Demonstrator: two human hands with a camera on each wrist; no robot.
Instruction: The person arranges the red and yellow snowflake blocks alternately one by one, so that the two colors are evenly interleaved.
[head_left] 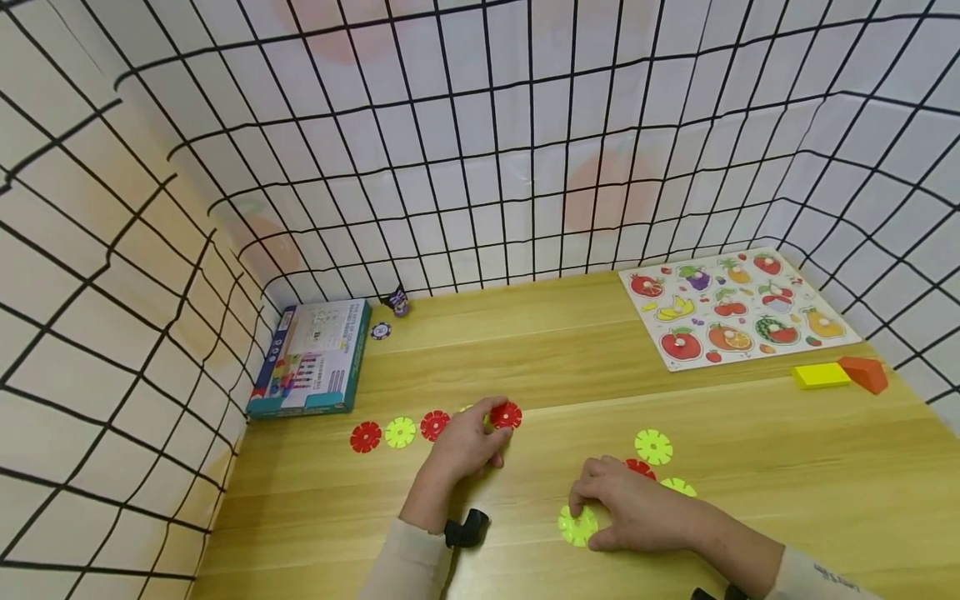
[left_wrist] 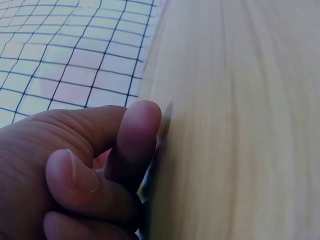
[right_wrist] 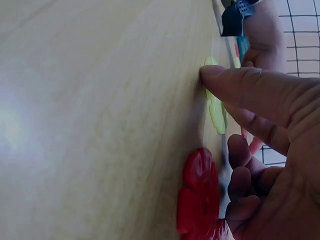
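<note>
My left hand [head_left: 468, 442] is at the right end of a row of notched plastic discs, its forefinger and thumb about the edge of a red notched disc [head_left: 508, 416]. The left wrist view shows the left hand's curled fingers [left_wrist: 134, 137] low over the wood, with a trace of red behind them. My right hand [head_left: 637, 504] pinches a yellow-green notched disc [head_left: 577, 527] between thumb and forefinger, low at the table. Beneath and behind that hand lie another red disc [head_left: 640, 468] and two yellow-green discs, one partly covered [head_left: 678, 486], one fully visible [head_left: 654, 447].
The row runs left through another red disc [head_left: 435, 426], a yellow-green disc [head_left: 400, 432] and a red disc [head_left: 366, 437]. A boxed set [head_left: 309, 358], poker chip [head_left: 381, 331] and small figure [head_left: 397, 302] stand back left. Fruit puzzle board [head_left: 738, 308], yellow block [head_left: 821, 376] and orange block [head_left: 864, 374] lie right. Black wire mesh [head_left: 510, 150] encloses the table.
</note>
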